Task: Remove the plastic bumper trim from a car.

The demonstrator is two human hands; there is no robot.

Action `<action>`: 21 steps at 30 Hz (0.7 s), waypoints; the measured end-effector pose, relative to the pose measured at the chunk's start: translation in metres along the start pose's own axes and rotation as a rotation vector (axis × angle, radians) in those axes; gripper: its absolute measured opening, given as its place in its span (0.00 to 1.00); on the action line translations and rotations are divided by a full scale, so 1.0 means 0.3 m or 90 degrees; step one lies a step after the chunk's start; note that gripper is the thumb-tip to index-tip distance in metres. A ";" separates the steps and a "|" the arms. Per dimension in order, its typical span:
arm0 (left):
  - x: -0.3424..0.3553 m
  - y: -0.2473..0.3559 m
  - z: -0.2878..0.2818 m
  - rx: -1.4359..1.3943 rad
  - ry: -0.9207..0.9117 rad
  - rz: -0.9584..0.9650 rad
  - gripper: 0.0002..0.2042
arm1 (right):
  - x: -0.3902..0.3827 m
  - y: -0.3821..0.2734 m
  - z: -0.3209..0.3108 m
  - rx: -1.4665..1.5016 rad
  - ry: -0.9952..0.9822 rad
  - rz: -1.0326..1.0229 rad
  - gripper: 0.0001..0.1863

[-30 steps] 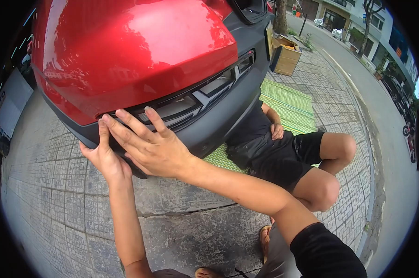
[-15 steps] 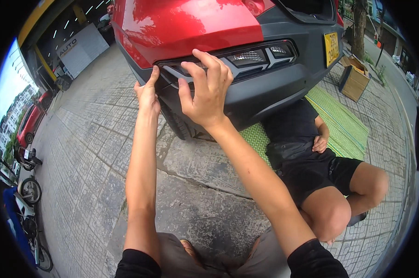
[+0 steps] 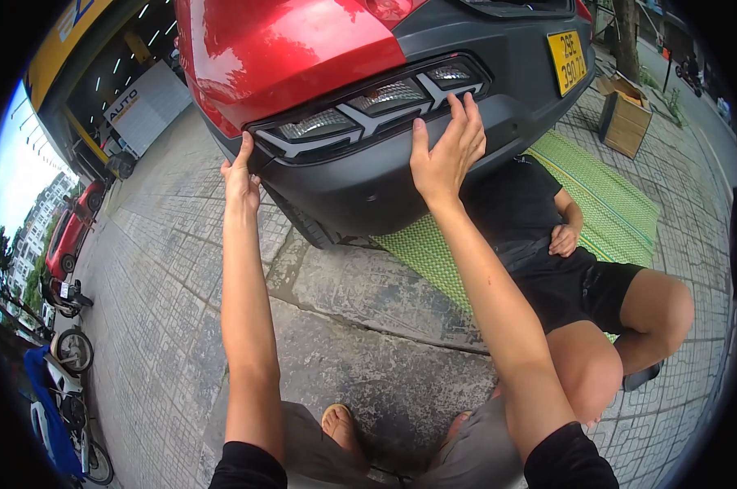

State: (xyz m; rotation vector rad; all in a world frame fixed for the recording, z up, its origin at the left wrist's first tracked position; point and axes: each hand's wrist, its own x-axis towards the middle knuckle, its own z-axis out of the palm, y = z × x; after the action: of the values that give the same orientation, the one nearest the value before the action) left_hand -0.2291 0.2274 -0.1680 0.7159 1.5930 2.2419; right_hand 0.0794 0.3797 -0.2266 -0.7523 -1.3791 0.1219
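The left hand (image 3: 240, 173) lay with fingers extended against the left end of the lamp strip (image 3: 376, 102), its thumb tucked under the strip's corner, gripping nothing that could be seen. The right hand (image 3: 447, 147) was open and flat, fingers spread, its fingertips (image 3: 469, 104) touching the strip's right end on the grey bumper (image 3: 368, 175). The strip ran long from lower left to upper right across the bumper, directly ahead of both hands and between them; each hand sat on its own end, neither clearly nearer. Below the strip, another person (image 3: 564, 261) in black lay on a green mat (image 3: 613, 204) under the car. Compared with half a second earlier, the hands had spread apart along the strip: the right had slid out to the far end.
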 end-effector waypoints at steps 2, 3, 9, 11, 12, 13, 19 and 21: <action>0.011 -0.006 -0.016 0.010 -0.004 -0.006 0.59 | 0.005 -0.002 0.005 -0.018 -0.008 -0.013 0.39; 0.028 -0.008 -0.026 0.014 0.008 -0.005 0.58 | 0.005 -0.009 0.009 -0.027 -0.015 -0.029 0.40; 0.020 -0.015 -0.028 -0.048 -0.056 -0.019 0.54 | 0.042 -0.022 -0.003 -0.037 -0.044 -0.075 0.43; 0.002 -0.004 -0.030 -0.045 -0.063 -0.016 0.56 | 0.059 -0.026 0.008 -0.020 -0.080 -0.085 0.43; 0.001 -0.007 -0.028 -0.047 -0.066 -0.016 0.56 | 0.060 -0.026 0.011 -0.022 -0.078 -0.086 0.43; -0.002 -0.007 -0.023 -0.039 -0.044 -0.013 0.57 | 0.058 -0.028 0.017 -0.031 -0.070 -0.085 0.43; 0.009 -0.005 -0.038 -0.009 -0.026 -0.015 0.62 | 0.057 -0.031 0.031 -0.055 -0.052 -0.102 0.43; -0.012 0.002 -0.020 -0.003 -0.058 -0.013 0.62 | 0.062 -0.020 0.025 -0.067 -0.052 -0.106 0.44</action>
State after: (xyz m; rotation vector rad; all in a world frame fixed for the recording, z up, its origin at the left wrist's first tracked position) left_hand -0.2293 0.2205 -0.1697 0.7861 1.5445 2.1659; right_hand 0.0746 0.3875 -0.2076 -0.7227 -1.5293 -0.0519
